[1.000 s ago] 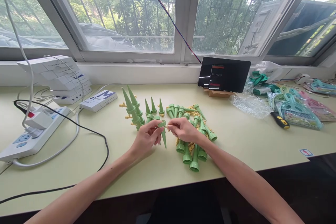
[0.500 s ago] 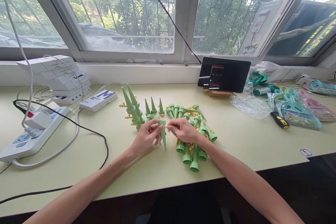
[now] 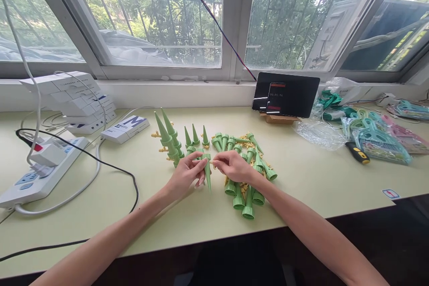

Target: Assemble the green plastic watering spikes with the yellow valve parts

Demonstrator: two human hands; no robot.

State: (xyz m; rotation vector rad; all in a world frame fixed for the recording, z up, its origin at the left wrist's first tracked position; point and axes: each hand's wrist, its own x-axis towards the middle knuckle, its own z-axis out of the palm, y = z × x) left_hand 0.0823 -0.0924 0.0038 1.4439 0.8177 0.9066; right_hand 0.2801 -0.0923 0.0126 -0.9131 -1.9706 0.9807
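My left hand (image 3: 188, 170) is closed on a green plastic watering spike (image 3: 208, 176), held with its point down. My right hand (image 3: 233, 166) pinches a small yellow valve piece (image 3: 212, 163) at the side of the spike's collar; most of that piece is hidden by the fingers. To the left stand tall stacks of green spikes (image 3: 165, 134), points up, with yellow valves sticking out. Several shorter spikes (image 3: 196, 136) stand upright behind my left hand. Right of my hands lies a pile of loose green spikes (image 3: 248, 203) mixed with yellow valves (image 3: 243, 193).
A tablet (image 3: 295, 96) with a phone before it leans on a cardboard stand. White boxes (image 3: 83, 103), another box (image 3: 125, 128) and a power strip (image 3: 50, 165) with cables lie left. Bagged plastic brush sets (image 3: 378, 140) and a screwdriver handle (image 3: 357, 153) lie right.
Both hands stay together at the spike's collar, almost unmoved. The view has shifted very slightly; nothing is let go or picked up.
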